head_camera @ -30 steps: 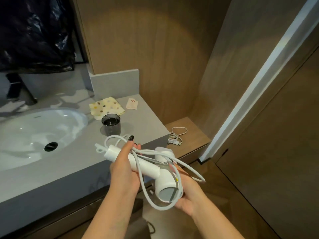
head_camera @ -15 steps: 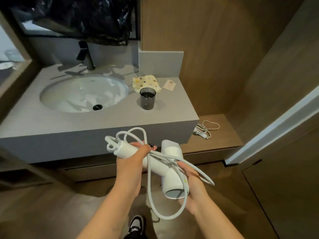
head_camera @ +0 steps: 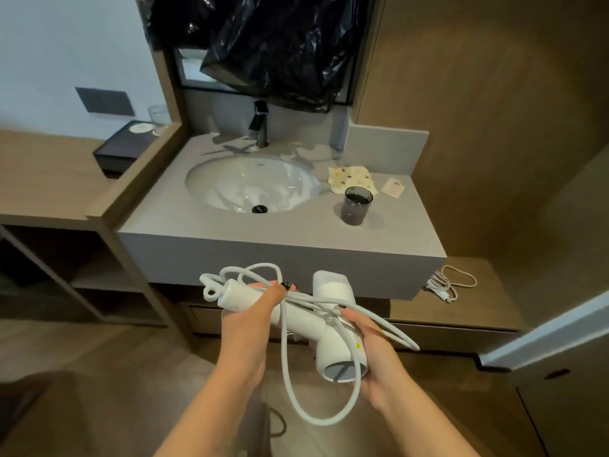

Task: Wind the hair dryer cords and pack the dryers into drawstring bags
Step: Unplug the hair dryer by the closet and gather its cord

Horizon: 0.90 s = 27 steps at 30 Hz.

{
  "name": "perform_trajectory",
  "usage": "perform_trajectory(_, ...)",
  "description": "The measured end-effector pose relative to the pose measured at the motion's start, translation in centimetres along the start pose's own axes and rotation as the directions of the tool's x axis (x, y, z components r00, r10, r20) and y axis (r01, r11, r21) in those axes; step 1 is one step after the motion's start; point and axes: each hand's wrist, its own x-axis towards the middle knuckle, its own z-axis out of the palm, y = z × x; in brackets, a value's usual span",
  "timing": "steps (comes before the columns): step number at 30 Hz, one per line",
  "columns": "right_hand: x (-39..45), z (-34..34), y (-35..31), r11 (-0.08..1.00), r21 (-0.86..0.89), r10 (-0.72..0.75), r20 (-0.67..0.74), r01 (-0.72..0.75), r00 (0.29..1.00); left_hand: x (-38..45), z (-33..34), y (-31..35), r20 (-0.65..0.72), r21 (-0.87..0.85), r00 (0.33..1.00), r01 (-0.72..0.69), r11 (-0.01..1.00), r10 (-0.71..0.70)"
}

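Head view showed the white plastic hair dryer (head_camera: 329,331) in front of the grey sink counter (head_camera: 280,245), its handle running left. The left hand (head_camera: 245,321) gripped the handle and cord loops (head_camera: 290,357); the right hand (head_camera: 372,354) cupped the barrel, fingers curled.

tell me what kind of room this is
Most likely a hotel bathroom vanity: an oval sink with a dark faucet set in a grey counter, plus a dark tumbler beside it.

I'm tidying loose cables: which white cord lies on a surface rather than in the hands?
The small coiled cord on the low wooden shelf right of the sink counter; the hair dryer's cord hangs between both hands.
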Motion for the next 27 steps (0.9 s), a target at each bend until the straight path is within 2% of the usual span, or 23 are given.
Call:
perform_trajectory(6, 2.0, 6.7, 2.6, 0.992, -0.123, -0.037, -0.063, 0.029, 0.997, 3.1, -5.9, 3.7, 0.036, -0.02, 0.999, -0.023, 1.0, 0.023)
perform_trajectory(9, 2.9, 10.6, 4.2, 0.993, -0.105, -0.048, -0.026, 0.045, 0.999, 5.2, -9.4, 5.9, 0.085, -0.003, 0.996, -0.024, 1.0, 0.024)
perform_trajectory(15, 5.8, 19.5, 7.8, 0.995, -0.075, -0.062, -0.003, 0.062, 0.998, 10.2, -16.9, 10.8, 0.08, -0.033, 0.997, -0.001, 0.999, 0.003)
perform_trajectory(20, 8.4, 26.7, 11.2, 0.992, -0.11, -0.072, -0.058, 0.065, 0.996, 13.1, -23.2, 14.8, 0.071, -0.107, 0.997, 0.003, 0.994, 0.005)
perform_trajectory(27, 11.5, 34.3, 14.3, 0.996, -0.088, -0.023, 0.0, 0.023, 1.0, 15.5, -29.2, 19.5, 0.052, -0.194, 0.998, -0.012, 0.981, 0.023)
